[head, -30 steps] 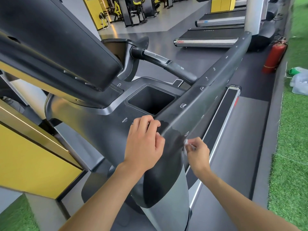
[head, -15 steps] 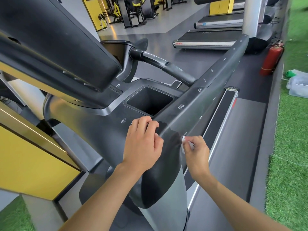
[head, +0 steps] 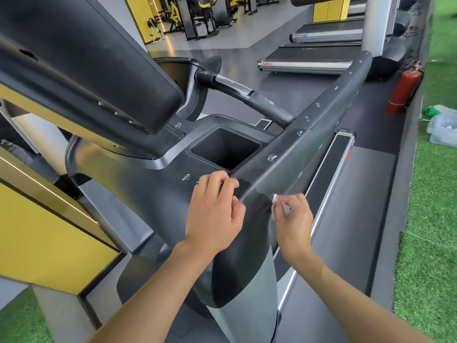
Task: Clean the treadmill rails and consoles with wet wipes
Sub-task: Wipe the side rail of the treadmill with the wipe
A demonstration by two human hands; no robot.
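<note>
A dark grey treadmill side rail runs from the near centre up to the far right. Its near end curves down into a silver upright. My right hand pinches a small white wet wipe against the rail's right side, where the surface looks wet and dark. My left hand rests on the rail's left side with fingers curled over its top edge. The black console looms at the upper left, with a square cup holder below it.
A black handlebar crosses behind the cup holder. The treadmill belt and side strip lie to the right. More treadmills, a red fire extinguisher and plastic bags on green turf sit farther right. A yellow panel stands left.
My right hand with the wipe has shifted slightly up and left along the rail's side. My left hand has stayed on the rail.
</note>
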